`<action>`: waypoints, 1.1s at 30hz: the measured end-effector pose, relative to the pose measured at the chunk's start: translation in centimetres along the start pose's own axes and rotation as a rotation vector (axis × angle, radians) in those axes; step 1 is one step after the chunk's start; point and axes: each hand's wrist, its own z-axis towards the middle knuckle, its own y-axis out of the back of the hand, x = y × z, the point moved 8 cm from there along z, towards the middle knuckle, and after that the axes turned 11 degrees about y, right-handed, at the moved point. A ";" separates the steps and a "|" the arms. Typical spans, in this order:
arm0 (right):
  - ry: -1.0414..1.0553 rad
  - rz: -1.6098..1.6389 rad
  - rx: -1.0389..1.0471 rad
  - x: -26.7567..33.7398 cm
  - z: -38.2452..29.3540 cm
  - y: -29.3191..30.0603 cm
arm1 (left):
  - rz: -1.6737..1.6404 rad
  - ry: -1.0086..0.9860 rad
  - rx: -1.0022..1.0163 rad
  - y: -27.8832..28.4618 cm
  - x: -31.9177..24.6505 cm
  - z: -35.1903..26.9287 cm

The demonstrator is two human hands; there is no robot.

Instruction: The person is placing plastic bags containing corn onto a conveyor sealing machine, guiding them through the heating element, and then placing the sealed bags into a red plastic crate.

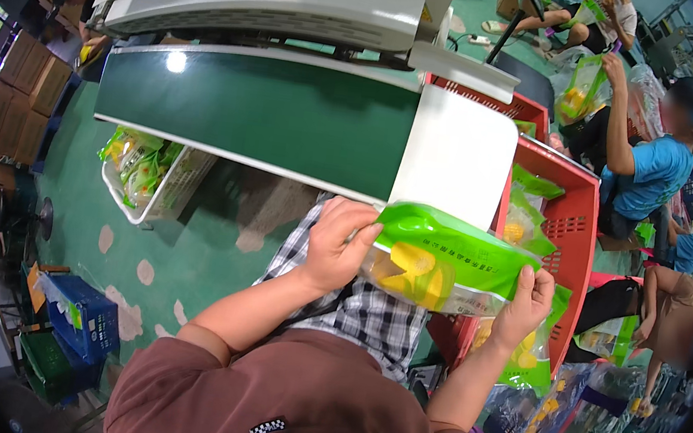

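Between my two hands is a printed plastic food bag [438, 260], its bright green band along the top and yellow corn pictured or showing below. My left hand [343, 242] pinches its left upper corner between thumb and fingers. At the other end, my right hand [524, 303] grips the right edge, thumb on the near face. The bag hangs over my lap, close to the white end plate [455, 152] of a green conveyor belt [255, 114]. Whether its mouth is sealed I cannot tell.
On my right stands a red plastic crate [569, 227] with several similar bags [524, 222]. A white basket [178, 186] of bags sits on the floor under the belt. Beyond the belt is a machine housing [262, 2]. Co-workers [657, 170] sit at right; another person [81, 2] is far left.
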 end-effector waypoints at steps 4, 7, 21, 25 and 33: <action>0.077 -0.092 0.150 0.9 5.3 -1.7 | -0.091 0.133 0.020 -0.6 0.9 5.9; 0.075 -0.083 0.224 -1.1 10.6 -4.2 | -0.395 0.663 0.152 -4.6 7.7 9.9; -0.209 -0.249 0.359 -10.0 21.6 -12.1 | -0.667 0.954 0.095 -8.4 15.5 19.0; -0.271 -0.247 0.371 -9.2 20.7 -14.6 | -0.581 1.007 0.100 -6.2 16.4 19.3; -0.208 -0.242 0.410 -10.1 19.0 -18.9 | -0.203 0.854 0.010 -0.2 17.1 21.3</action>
